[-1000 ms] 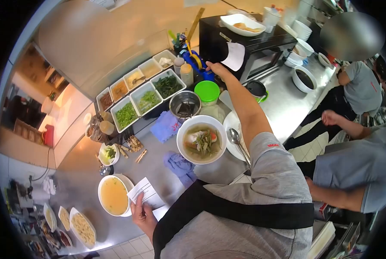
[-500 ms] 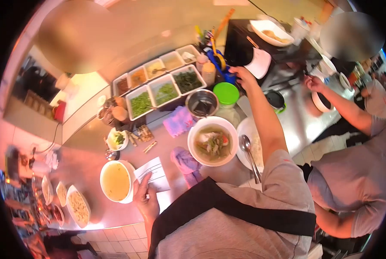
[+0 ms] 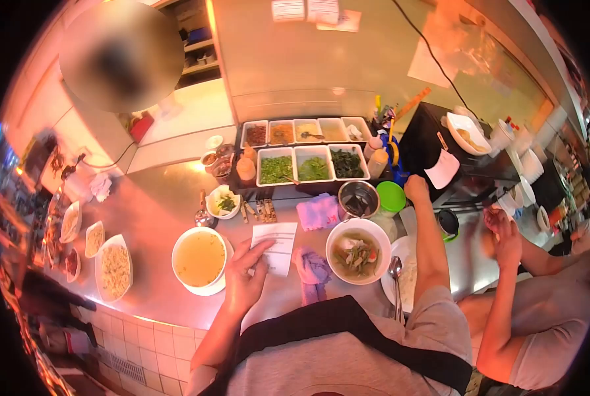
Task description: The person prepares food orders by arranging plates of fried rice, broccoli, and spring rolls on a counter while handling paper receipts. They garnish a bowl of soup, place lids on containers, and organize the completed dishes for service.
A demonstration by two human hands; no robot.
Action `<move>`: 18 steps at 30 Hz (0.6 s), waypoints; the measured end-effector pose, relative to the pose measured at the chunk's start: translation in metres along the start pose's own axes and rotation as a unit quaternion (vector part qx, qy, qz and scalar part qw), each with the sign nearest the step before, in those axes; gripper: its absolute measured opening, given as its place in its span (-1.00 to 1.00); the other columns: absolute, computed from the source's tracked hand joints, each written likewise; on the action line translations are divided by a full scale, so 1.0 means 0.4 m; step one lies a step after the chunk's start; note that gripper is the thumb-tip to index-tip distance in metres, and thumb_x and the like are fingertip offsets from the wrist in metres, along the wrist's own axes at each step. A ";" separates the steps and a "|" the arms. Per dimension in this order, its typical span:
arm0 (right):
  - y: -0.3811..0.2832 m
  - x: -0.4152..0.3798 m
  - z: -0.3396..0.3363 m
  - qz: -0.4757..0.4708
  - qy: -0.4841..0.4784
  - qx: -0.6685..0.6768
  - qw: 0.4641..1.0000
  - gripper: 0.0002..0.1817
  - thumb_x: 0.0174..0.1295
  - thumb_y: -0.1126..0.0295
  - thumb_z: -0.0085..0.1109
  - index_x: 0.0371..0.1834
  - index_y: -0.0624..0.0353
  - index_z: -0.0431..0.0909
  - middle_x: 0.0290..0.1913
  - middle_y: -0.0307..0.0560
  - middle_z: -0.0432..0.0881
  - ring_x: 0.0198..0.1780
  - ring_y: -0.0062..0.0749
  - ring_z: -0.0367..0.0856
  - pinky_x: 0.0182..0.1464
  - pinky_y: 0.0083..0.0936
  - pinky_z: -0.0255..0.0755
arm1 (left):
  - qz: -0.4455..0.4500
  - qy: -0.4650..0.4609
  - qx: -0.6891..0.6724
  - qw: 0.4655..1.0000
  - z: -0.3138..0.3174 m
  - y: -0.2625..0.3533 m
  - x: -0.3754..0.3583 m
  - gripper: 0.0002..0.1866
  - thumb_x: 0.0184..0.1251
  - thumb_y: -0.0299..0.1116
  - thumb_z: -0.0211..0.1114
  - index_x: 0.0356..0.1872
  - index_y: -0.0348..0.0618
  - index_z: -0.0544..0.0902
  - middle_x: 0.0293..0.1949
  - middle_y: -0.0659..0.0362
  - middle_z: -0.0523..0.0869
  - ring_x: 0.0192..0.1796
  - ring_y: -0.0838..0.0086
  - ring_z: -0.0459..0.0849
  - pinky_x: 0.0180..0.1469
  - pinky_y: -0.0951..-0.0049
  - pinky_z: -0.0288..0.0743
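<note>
My left hand (image 3: pixel 247 272) is closed at the near-left edge of a white printed paper slip (image 3: pixel 278 254), with one finger laid across it. Beside that hand is a white bowl of yellowish broth (image 3: pixel 199 256) on a plate. My right arm stretches forward, and my right hand (image 3: pixel 416 189) has curled fingers near a blue holder (image 3: pixel 396 173) and a green-lidded tub (image 3: pixel 391 196). What those fingers hold, if anything, is hidden. Between my arms sits a white bowl of soup with vegetables (image 3: pixel 357 254). A spoon (image 3: pixel 395 270) rests on a plate to its right.
Trays of chopped greens (image 3: pixel 276 167) and toppings line the back. Purple cloths (image 3: pixel 318 212) and a metal pot (image 3: pixel 359 198) are near the middle. Oblong dishes (image 3: pixel 113 267) stand at left. A co-worker's hands (image 3: pixel 502 237) are at right, near a black box (image 3: pixel 430 135).
The head view has tilted up and turned, showing more wall. My left hand has moved the slip slightly forward. My right hand stays by the blue holder. The co-worker's hands have come together.
</note>
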State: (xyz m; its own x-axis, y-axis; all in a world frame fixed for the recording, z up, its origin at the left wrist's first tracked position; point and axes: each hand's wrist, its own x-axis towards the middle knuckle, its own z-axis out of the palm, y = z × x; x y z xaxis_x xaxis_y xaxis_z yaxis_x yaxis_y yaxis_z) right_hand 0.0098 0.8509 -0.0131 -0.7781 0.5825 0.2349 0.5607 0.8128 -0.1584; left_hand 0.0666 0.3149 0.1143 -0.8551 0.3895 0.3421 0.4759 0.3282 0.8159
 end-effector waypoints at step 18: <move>-0.798 -0.347 -0.662 -0.596 -0.284 0.012 0.751 -0.50 0.06 0.33 0.23 0.11 0.15 0.39 -0.33 0.12 0.62 -0.16 -0.08 0.59 -0.11 -0.25 0.42 | 0.128 -0.066 -0.041 0.989 -0.049 -0.031 0.098 -0.61 0.08 -0.68 0.05 -0.08 -0.15 0.64 0.07 -0.03 0.55 0.10 0.19 0.56 0.08 0.42 0.42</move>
